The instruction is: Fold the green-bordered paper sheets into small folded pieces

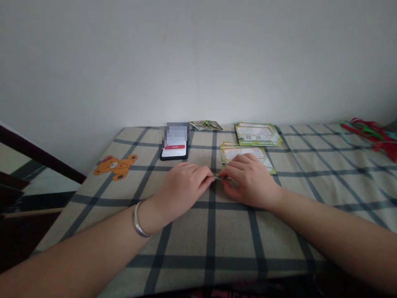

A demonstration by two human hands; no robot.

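Note:
Between my two hands, a thin green card (216,176) shows nearly edge-on, mostly hidden by the fingers. My left hand (185,182), with a silver bangle (140,219) on its wrist, pinches the left end of it. The fingertips of my right hand (249,180) are closed on the right end. Just behind the right hand, a spread of green-bordered printed cards (228,151) lies on the cloth, partly covered by that hand. Farther back is a second stack of such cards (257,131).
A phone (175,152) with its screen lit lies left of the cards. Crumpled green packaging (206,124) rests by the wall (198,62). An orange bear cutout (116,166) is on the checked tablecloth (182,244) at left. Red and green fabric (374,134) lies at far right.

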